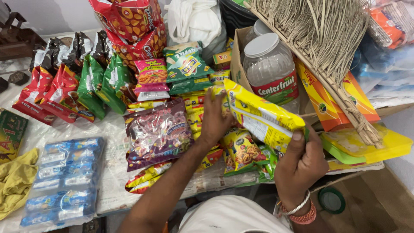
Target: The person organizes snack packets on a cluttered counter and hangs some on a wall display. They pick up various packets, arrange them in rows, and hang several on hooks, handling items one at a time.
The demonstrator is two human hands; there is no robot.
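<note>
Clearly the right hand [300,166] has its grip clenched on a yellow snack packet [261,116], tilted up off the pile; beyond that grip, the left hand [215,121] rests open-fingered on smaller packets [196,113], steadying them.

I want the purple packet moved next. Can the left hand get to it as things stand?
Probably yes: the left hand rests on yellow packets right beside the purple packet, which lies uncovered on top.
</note>
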